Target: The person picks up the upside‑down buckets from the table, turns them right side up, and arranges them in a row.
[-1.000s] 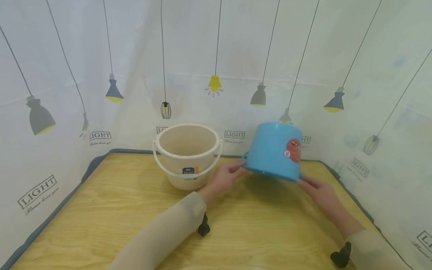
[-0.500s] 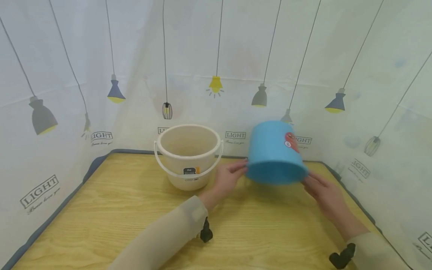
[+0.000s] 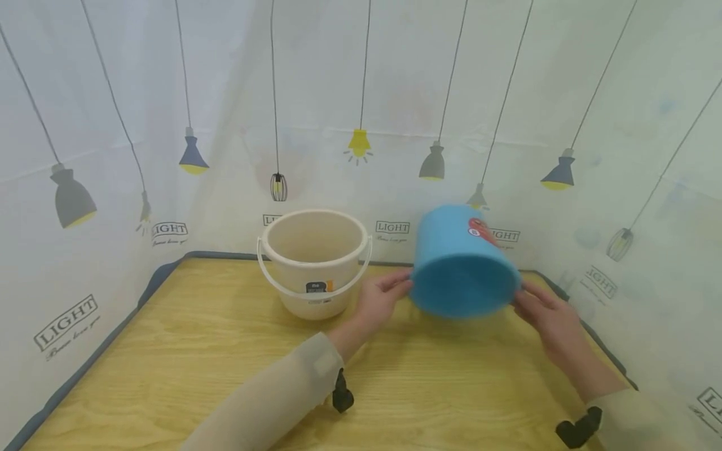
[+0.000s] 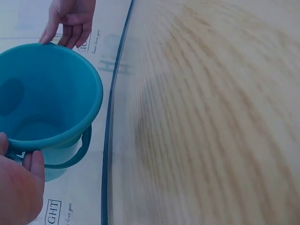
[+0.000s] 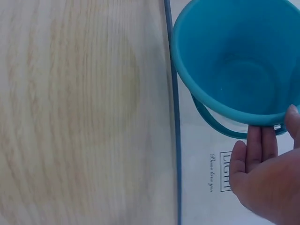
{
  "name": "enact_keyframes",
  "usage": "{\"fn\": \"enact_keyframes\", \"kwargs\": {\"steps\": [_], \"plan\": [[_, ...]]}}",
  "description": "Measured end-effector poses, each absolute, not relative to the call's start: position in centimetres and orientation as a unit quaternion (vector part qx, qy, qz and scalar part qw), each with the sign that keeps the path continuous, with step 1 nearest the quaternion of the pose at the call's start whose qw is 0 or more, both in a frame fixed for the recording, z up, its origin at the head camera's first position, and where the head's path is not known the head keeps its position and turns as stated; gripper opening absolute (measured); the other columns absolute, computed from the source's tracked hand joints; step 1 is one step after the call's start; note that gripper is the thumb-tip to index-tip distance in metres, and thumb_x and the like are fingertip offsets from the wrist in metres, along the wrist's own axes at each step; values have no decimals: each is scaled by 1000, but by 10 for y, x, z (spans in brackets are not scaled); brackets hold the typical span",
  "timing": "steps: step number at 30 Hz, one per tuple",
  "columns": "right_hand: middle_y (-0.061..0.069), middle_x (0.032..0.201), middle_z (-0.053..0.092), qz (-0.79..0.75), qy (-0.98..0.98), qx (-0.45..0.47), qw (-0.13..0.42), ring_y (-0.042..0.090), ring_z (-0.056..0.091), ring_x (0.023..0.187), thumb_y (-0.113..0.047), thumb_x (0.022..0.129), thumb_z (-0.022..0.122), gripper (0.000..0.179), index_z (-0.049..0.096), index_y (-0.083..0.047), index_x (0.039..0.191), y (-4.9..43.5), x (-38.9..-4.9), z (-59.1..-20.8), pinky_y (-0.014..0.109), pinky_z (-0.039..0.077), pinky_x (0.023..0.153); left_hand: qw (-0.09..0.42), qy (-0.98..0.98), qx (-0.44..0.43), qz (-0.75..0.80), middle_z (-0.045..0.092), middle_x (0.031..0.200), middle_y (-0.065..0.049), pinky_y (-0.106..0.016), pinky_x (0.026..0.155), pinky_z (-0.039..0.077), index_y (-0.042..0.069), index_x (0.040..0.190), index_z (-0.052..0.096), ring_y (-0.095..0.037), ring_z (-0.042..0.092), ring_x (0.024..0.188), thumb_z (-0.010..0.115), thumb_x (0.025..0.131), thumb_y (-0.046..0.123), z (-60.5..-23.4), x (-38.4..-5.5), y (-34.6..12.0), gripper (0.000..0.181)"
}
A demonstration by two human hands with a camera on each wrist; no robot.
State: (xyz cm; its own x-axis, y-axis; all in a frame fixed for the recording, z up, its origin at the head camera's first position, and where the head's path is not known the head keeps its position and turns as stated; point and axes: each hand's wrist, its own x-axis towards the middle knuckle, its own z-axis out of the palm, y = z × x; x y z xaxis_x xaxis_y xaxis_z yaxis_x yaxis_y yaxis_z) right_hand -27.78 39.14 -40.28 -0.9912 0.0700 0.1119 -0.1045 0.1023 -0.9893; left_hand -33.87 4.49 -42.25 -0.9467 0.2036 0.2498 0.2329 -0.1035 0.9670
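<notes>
A blue bucket (image 3: 451, 235) is held tilted above the right side of the table, its open mouth turned toward me and its base up and away. My left hand (image 3: 376, 302) pinches its rim on the left, near a handle joint. On the opposite side my right hand (image 3: 549, 319) grips the rim between thumb and fingers. Both wrist views look into the bucket's bare inside (image 4: 42, 103), and its blue handle (image 5: 218, 124) hangs below the rim. A cream bucket (image 3: 316, 250) stands upright left of my left hand, its white handle lowered across the front.
The wood-grain table (image 3: 225, 388) has a dark blue edge at the back and sides. A pale curtain (image 3: 316, 81) printed with lamps and LIGHT lettering hangs close around it.
The blue bucket has tipped so that its mouth, facing down before, now faces me. Its red label has turned upward. My right hand has shifted slightly right; the cream bucket stays put.
</notes>
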Motion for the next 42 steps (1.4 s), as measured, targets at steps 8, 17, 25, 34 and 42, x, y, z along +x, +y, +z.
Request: {"fn": "enact_keyframes", "kwargs": {"steps": [8,17,25,34,42], "plan": [[-33,119,74,531,-838,33,120,-14,71,106,-41,111,67,57,57,-14,160,392,-271,-391,10,59,90,3,-657,-175,-733,75,144,-4,-36,108,63,19,139,75,-28,77,127,73,105,13,-418,-329,40,34],[-33,123,71,450,-884,55,115,-17,65,108,-40,111,67,64,47,-17,167,393,-266,-377,8,53,89,10,-693,-208,-691,73,147,-3,-23,87,64,28,152,66,-24,78,119,68,109,17,-408,-319,28,45],[11,144,74,385,-912,107,91,-19,61,114,-34,111,68,66,42,-26,171,405,-263,-368,12,52,92,19,-725,-310,-615,67,152,-11,-33,93,66,25,166,50,-32,74,108,68,108,12,-402,-322,10,62],[-17,121,75,396,-896,171,106,-7,68,110,-12,109,70,69,41,-21,171,410,-263,-368,17,59,90,6,-747,-376,-548,51,163,-6,-33,96,64,41,173,31,-20,67,113,74,105,14,-394,-324,-4,85],[-28,131,64,403,-894,165,106,-10,63,115,-18,110,69,68,40,-24,172,410,-264,-364,13,55,90,10,-722,-406,-561,46,171,-2,-48,120,54,36,174,31,-25,53,150,71,107,15,-387,-326,-7,81]]}}
